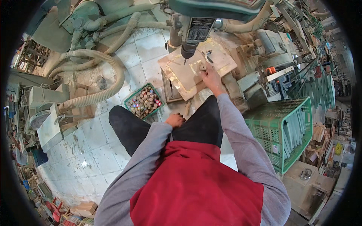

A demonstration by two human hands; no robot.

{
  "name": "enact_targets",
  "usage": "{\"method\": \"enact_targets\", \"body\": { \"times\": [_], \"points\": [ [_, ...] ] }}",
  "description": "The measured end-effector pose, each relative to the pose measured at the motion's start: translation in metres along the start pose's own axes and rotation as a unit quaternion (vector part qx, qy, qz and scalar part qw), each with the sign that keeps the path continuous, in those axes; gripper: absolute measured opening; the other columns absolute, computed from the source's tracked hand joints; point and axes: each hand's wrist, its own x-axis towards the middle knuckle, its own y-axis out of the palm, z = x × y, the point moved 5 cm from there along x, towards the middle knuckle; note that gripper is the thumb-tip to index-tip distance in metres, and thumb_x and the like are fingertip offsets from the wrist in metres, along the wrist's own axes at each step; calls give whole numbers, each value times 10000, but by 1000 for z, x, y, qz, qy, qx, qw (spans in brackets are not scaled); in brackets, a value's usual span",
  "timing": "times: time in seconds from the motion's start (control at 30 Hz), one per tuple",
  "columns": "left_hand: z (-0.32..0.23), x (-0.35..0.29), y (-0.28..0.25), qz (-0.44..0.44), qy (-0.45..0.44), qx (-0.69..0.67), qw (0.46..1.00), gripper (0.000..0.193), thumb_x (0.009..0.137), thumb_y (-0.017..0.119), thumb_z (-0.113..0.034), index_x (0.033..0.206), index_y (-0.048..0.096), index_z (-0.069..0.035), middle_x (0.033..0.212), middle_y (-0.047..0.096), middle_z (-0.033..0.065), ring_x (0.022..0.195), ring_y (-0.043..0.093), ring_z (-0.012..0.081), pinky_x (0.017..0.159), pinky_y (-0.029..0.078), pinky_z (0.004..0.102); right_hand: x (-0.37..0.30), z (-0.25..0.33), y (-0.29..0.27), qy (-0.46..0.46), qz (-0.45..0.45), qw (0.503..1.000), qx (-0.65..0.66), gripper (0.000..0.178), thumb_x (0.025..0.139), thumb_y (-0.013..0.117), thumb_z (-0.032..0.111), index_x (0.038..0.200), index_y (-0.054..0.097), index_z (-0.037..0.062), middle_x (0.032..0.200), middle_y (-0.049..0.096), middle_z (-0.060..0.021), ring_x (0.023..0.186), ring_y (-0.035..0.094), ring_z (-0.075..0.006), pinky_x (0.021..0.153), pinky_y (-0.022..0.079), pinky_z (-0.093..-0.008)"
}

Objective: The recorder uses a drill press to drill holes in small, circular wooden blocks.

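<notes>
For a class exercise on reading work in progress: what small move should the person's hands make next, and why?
Probably slide the small wooden piece left until it sits under the drill bit. The right hand holds it on the wooden board, a little to the bit's right; the left hand rests on the thigh.

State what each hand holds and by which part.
The right hand grips a small round wooden piece by its near side on the drill table. The left hand rests closed on the lap; any contents are hidden.
</notes>
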Motion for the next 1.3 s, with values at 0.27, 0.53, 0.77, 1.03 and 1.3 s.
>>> {"method": "enact_targets", "body": {
  "times": [0.27, 0.53, 0.77, 1.03, 1.3],
  "points": [
    [4, -2, 15, -159, 12, -29, 987, 319, 904, 495, -391, 931, 702, -151, 888, 710, 102, 922, 659, 331, 728, 556, 457, -6, 7, 13, 6, -111, 993, -35, 437, 865, 610, 272, 1275, 542, 134, 1063, 578, -199, 903, 621, -410, 790, 504, -500],
    [0, -6, -3, -113, -82, -74, 987, 342, 897, 521, -388, 1045, 711, -145, 978, 703, 161, 903, 676, 363, 761, 546, 461, -15, 42, 64, -180, -114, 976, -40, 379, 838, 634, 171, 1214, 631, 122, 1021, 604, -155, 828, 612, -314, 748, 497, -389],
    [25, -46, -122, -599, -112, -205, 766, 187, 823, 692, -219, 915, 682, -57, 802, 640, 151, 772, 594, 365, 732, 480, 460, -12, 19, -7, 30, -204, 903, 376, 224, 966, 549, 172, 1089, 643, 11, 793, 584, -17, 697, 525, -109, 648, 447, -261],
    [56, -27, -228, -599, -38, -147, 786, 495, 748, 769, -296, 1173, 637, -79, 1076, 655, 116, 1051, 566, 316, 924, 426, 415, 119, 126, -253, -158, -249, 770, 566, 364, 1002, 484, 385, 1066, 588, 42, 769, 602, -50, 701, 568, -160, 705, 489, -333],
    [58, 6, -221, -484, -113, -149, 855, 668, 702, 803, -424, 1278, 592, -160, 1222, 608, 55, 1253, 458, 285, 1071, 216, 565, 158, 172, -273, -192, -163, 836, 488, 361, 1002, 479, 379, 1077, 593, 44, 793, 609, -49, 715, 575, -158, 707, 492, -329]
  ]
}}
